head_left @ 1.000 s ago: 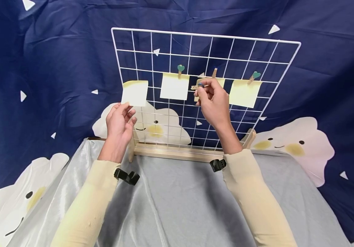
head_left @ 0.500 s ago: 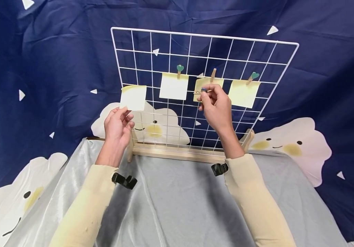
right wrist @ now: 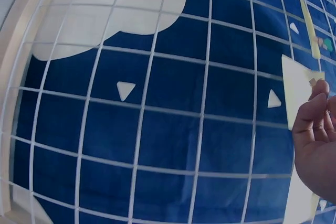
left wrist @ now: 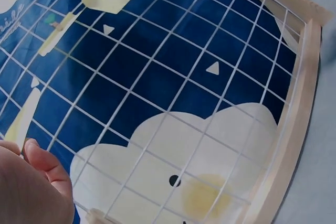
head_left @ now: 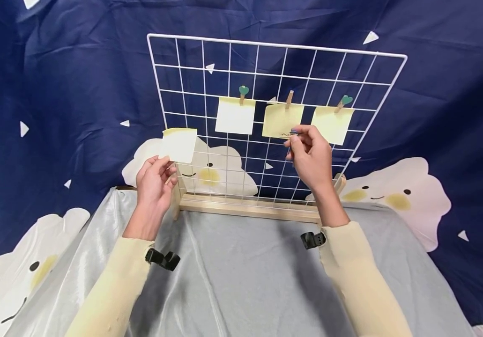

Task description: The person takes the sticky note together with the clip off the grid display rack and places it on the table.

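Note:
My left hand (head_left: 154, 185) pinches the bottom edge of a pale yellow sticky note (head_left: 180, 145) in front of the grid's left side. In the left wrist view that note (left wrist: 23, 116) rises edge-on from the thumb and fingers. My right hand (head_left: 313, 157) pinches a small wooden clothespin (head_left: 285, 135) with a blue decoration, in front of the lower edge of a middle note (head_left: 282, 120). Clothespins fix three notes to the white wire grid (head_left: 266, 75): a green heart clothespin (head_left: 242, 93) on one, another green heart clothespin (head_left: 342, 103) on the right note (head_left: 331, 126), and a clothespin (head_left: 289, 99) between.
A wooden stand (head_left: 245, 208) carries the grid upright at the back of a table under a grey cloth (head_left: 245, 271). Behind hangs a dark blue curtain (head_left: 77, 70) printed with white triangles and clouds.
My left hand has lowered its note down the grid and slightly left. The right hand has moved down and to the right with the clothespin, uncovering more of the middle note.

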Available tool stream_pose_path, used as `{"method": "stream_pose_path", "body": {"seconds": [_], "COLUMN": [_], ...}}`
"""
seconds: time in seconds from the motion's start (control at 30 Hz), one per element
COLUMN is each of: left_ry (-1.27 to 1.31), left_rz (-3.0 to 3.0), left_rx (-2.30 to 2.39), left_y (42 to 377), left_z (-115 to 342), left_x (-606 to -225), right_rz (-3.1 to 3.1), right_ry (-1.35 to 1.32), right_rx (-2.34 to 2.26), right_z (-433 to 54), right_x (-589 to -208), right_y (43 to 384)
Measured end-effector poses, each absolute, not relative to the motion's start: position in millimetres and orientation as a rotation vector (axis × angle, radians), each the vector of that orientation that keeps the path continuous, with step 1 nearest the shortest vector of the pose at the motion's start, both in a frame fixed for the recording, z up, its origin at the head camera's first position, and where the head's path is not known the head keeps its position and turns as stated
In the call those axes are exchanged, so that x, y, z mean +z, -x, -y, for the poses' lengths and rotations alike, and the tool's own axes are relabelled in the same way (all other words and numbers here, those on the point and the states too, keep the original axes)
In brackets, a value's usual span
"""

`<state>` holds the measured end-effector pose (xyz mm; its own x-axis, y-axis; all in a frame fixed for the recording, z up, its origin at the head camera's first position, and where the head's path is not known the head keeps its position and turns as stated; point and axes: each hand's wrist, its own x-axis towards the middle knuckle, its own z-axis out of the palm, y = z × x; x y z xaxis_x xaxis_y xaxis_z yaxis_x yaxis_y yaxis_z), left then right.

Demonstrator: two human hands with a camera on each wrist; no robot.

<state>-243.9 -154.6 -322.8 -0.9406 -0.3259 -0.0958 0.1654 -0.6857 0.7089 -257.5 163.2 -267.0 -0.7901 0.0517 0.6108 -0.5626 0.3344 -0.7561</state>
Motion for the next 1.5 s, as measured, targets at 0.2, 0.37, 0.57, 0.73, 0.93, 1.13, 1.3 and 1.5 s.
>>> {"method": "stream_pose_path", "body": {"seconds": [0.2, 0.37, 0.57, 0.73, 0.93, 1.13, 1.3, 1.5], "left_ry": [-0.324, -0.360, -0.389, -0.412, -0.452, -0.508, -0.573, -0.633], "left_rz": [1.123, 1.116, 1.120, 1.138, 1.115, 1.130, 1.130, 1.154], "left_rx": [-2.616, -2.649, -2.620, -2.633, -2.636, -2.622, -2.612, -2.602], "left_y": [235, 231, 230, 227, 222, 215, 209, 204], "left_z": [157, 159, 165, 167, 169, 173, 180, 187], "left_x": [-332, -342, -349, -355, -365, -379, -390, -400], "right_rz": [2.053, 2.082, 2.071, 2.073, 2.096, 2.123, 2.131, 2.133], "right_ry": [-0.387, -0.334, -0.267, -0.242, -0.237, -0.187, -0.129, -0.076], "right_rx": [1.494, 1.514, 1.587, 1.574, 1.540, 1.602, 1.620, 1.636], "right_z": [-178, -188, -197, -204, -215, -228, -241, -252], "right_x": [-275, -283, -299, -310, -321, -335, -349, -358], "right_y": [251, 246, 245, 245, 243, 236, 230, 226]}}
